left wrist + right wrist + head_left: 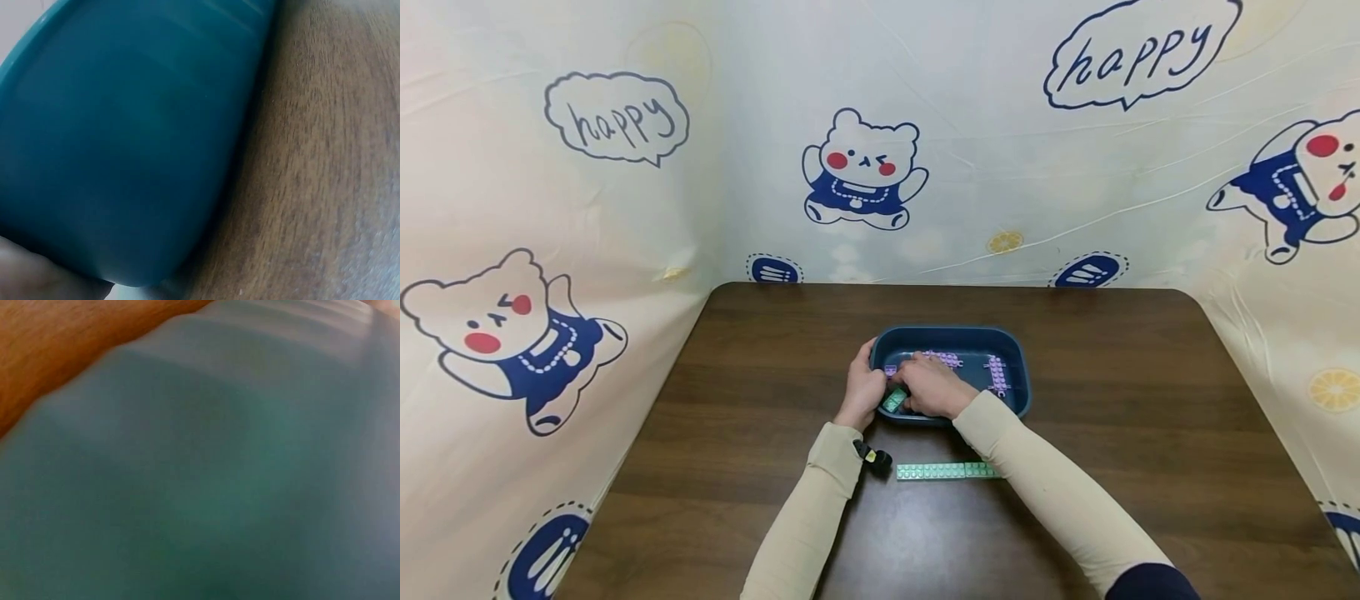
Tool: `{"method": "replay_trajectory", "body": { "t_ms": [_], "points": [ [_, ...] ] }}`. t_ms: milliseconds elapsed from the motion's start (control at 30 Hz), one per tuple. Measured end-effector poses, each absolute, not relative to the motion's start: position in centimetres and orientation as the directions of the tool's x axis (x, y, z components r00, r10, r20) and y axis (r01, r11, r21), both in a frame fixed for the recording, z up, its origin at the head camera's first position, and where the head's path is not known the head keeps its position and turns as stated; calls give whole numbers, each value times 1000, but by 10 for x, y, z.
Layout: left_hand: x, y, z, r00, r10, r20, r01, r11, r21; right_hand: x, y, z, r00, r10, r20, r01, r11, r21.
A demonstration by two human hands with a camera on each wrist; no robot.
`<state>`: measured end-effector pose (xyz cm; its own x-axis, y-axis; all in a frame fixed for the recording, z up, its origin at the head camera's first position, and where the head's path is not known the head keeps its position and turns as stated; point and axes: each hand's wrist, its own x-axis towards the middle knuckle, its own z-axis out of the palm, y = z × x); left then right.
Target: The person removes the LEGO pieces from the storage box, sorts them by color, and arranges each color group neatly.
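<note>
In the head view a dark blue plastic tray (pixel 1011 354) stands on the table. My left hand (pixel 859 390) grips its left end; the left wrist view shows the tray's outer wall (pixel 131 137) close up, with part of the hand at the lower left. My right hand (pixel 934 387) reaches into the tray with bent fingers; whether they pinch anything is hidden. Just beside those fingers a green toy brick (pixel 894 400) lies in the near left corner. Purple toy brick pieces (pixel 997 375) lie elsewhere in the tray. The right wrist view is blurred, mostly bluish-green tray wall (pixel 187 456).
A row of joined light green bricks (pixel 931 472) lies on the brown wooden table (pixel 760 400) in front of the tray, its right end behind my right sleeve (pixel 1045 479). A dark wrist camera (pixel 877 460) sits at my left cuff. Printed cloth (pixel 977 150) hangs around the table.
</note>
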<state>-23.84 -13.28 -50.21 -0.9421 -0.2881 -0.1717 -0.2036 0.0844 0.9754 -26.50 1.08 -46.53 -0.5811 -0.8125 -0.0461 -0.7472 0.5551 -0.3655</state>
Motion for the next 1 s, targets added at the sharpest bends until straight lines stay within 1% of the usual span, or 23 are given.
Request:
{"method": "replay_trajectory", "body": {
  "t_ms": [133,300,533,767,933,1000],
  "points": [
    [-238,-132,-501,-941,-287,-179,-211,84,974,-265,12,-465,-594,-803,-45,-743,569,-353],
    [-238,-133,-501,-941,-286,-183,-215,84,973,-267,16,-460,-633,-773,-51,-715,608,-346],
    [-237,-133,-501,-938,-282,-199,-229,75,971,-269,28,-450,-692,-721,-43,-646,644,-411],
    [-239,-130,-502,-937,-289,-195,-228,87,970,-267,49,-439,-742,-670,12,-590,645,-485],
    [-239,-130,-501,-938,-295,-184,-219,91,972,-264,59,-436,-790,-609,68,-543,645,-538],
    [-239,-130,-501,-935,-298,-191,-228,95,969,-262,62,-434,-811,-580,71,-511,645,-568]
  ]
}}
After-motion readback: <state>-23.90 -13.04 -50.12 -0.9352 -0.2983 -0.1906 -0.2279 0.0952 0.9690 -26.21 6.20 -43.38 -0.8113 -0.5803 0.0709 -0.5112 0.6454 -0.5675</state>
